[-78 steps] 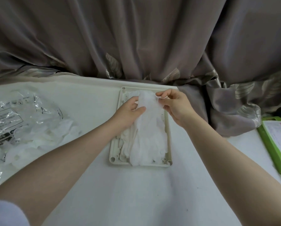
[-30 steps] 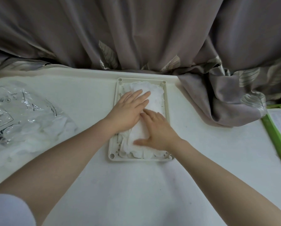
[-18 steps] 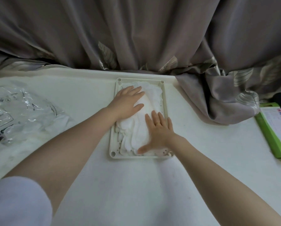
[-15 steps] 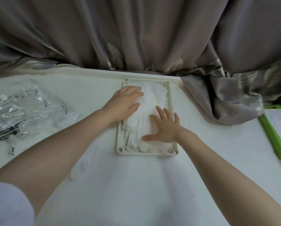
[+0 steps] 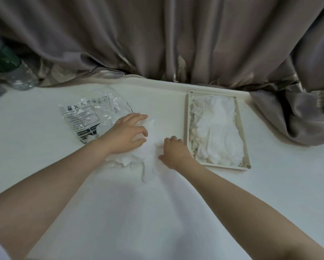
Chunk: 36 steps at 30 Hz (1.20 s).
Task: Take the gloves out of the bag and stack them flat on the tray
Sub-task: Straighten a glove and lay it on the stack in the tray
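Observation:
A clear plastic bag [image 5: 88,117] lies on the white table, left of centre. Loose white gloves [image 5: 150,152] spill from its mouth in a crumpled heap. My left hand [image 5: 126,135] rests on this heap with its fingers spread and bent. My right hand [image 5: 173,149] is just right of the heap, fingers curled into the white cloth and pinching a glove. The cream rectangular tray [image 5: 186,126] stands to the right of both hands. A flat stack of white gloves [image 5: 218,128] fills it, and no hand touches it.
A grey-brown curtain [image 5: 176,38] hangs along the table's far edge, and its folds [image 5: 296,117] pile on the table right of the tray. A clear bottle with a green label [image 5: 14,74] stands at the back left.
Both hands have left the glove stack on the tray and moved left to the loose gloves at the bag. My view has swung left, so the tray now sits to the right.

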Available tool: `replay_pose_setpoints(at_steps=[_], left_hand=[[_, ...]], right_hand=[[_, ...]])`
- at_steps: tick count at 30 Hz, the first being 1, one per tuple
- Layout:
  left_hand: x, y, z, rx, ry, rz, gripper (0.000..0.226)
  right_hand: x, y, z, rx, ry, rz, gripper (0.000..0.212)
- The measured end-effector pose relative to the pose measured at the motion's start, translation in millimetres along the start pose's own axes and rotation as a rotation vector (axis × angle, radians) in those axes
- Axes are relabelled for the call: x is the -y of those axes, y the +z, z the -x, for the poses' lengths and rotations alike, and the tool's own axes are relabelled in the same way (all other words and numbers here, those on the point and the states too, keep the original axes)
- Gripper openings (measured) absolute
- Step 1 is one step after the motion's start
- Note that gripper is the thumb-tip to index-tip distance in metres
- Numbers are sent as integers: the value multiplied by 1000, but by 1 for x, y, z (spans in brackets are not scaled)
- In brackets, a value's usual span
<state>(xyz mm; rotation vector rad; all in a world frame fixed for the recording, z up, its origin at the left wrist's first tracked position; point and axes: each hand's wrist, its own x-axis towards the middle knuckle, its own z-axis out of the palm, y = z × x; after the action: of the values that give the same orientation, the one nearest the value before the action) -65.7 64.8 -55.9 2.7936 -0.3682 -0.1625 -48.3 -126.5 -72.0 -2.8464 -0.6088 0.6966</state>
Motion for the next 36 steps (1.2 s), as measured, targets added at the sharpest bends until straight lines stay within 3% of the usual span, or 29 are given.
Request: replay_pose_setpoints(at_steps=[3,7,9,14,17,19,23,26,29,31,34,36], left_hand=[[2,12,15,66,97,-37,80],[-7,25,15,147,277,-154,71],[-9,29,10,222,256,-285,64],[2,26,3,214,68,-466,46],[7,25,2,216,-11,-486,46],[8,25,1,220,-51,-499,48],[12,20,1,288,-108,-473,51],[1,9,1,299,-150,-351,57],[-28,-6,-6,53,-96,-78,57],[-55,-16,-15,-106,-5,224,45],[-97,-25,-27,23,24,801,33],[-124,-26,-34,167,33,1023,55]], right_hand=[[-1,18,-4,-21,304,-274,44],[0,31,-4,6,412,-407,25],[2,32,-5,14,431,-512,17],[1,16,7,-164,305,-1105,33],[-5,-6,19,-178,161,-1468,24],[-7,-19,26,-142,83,-1631,3],[-19,-38,34,-220,-25,-1939,40],[-32,-51,45,-198,-136,-2053,39],[-46,-56,50,-141,-240,-2008,44],[-53,-61,54,-107,-276,-1973,54],[-65,-69,62,-84,-306,-1941,47],[-78,-75,68,-103,-316,-1929,38]])
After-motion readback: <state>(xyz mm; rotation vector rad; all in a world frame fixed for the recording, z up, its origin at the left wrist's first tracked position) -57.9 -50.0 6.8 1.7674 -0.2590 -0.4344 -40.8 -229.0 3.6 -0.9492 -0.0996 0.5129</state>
